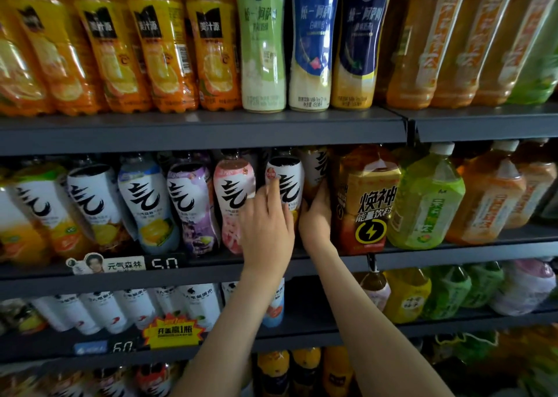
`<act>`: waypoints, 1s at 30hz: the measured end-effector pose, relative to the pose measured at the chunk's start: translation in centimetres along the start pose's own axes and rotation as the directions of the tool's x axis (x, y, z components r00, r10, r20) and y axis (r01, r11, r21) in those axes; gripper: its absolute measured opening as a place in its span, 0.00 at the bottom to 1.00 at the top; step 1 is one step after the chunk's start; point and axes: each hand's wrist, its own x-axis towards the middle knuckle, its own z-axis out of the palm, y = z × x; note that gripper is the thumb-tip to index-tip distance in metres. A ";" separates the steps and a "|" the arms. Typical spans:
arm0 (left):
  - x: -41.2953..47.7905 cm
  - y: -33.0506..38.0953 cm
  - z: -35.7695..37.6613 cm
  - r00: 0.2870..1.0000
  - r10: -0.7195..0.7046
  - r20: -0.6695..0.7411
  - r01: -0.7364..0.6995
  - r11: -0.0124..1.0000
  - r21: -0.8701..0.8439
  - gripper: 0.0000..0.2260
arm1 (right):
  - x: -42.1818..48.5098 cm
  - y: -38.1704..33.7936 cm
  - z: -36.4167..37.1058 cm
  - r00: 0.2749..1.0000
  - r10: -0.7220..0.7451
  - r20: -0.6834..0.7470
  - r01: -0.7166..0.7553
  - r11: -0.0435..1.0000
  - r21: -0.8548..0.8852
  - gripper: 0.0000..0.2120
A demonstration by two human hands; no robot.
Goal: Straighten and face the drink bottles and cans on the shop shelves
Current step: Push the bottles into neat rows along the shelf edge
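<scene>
Shop, drinks aisle. Dark metal shelves stacked in tiers, each packed with rows of same-brand drink bottles, labels mostly facing out. Price tags clipped on the shelf edges, yellow promo sticker on a lower edge.

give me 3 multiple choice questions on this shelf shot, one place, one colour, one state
1. Counting down, the white bottle stands on which shelf? A first B second C fourth
2. The bottle just left of it is: A pink B black C red
3. The white bottle is: A lying flat B untouched C held by both hands

B: its shelf lies right under the juice bottles.
A: the pink bottle is its neighbour.
C: the left hand and right hand clasp it.
</scene>
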 end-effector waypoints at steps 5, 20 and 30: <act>1.0 2.0 0.3 0.836 -0.407 0.368 0.451 0.892 -0.039 0.26 | 0.3 -0.2 0.2 1.000 -0.006 0.000 0.006 0.998 0.055 0.30; 0.2 0.1 0.8 0.912 -0.306 0.274 0.304 0.951 0.052 0.24 | 1.4 -1.1 1.0 0.950 0.308 0.052 -0.306 0.951 -0.038 0.33; 0.1 0.0 0.1 0.876 -0.328 0.353 0.335 0.941 0.042 0.22 | 1.1 -2.6 0.2 0.932 0.355 0.071 -0.344 0.930 -0.128 0.24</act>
